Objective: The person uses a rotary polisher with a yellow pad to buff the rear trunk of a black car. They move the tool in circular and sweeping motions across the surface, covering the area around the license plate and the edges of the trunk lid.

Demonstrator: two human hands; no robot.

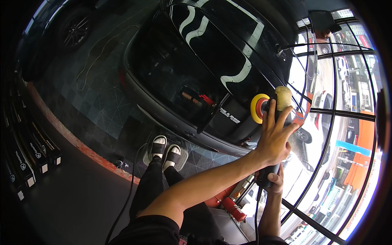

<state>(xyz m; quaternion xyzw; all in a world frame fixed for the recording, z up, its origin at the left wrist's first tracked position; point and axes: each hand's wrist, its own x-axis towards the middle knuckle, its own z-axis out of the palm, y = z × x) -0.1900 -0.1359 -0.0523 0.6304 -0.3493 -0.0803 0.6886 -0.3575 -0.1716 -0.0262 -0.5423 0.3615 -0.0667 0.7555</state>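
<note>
Both my hands are on a black power polisher at the right rear of a glossy black car. My left hand reaches across from the left and lies over the front of the body, fingers spread around it. Below it, my right hand wraps the rear handle, where a black cord hangs down. The polisher's round yellow foam pad with a red-orange backing faces left toward the car; whether it touches the paint I cannot tell. A yellowish fabric-like piece covers the tool's far end.
My sandalled feet stand on a grey step behind the bumper. Long black boxes are stacked at left. A fire extinguisher is near the lower right, beside large black-framed windows. A thin cord lies across the tiled floor.
</note>
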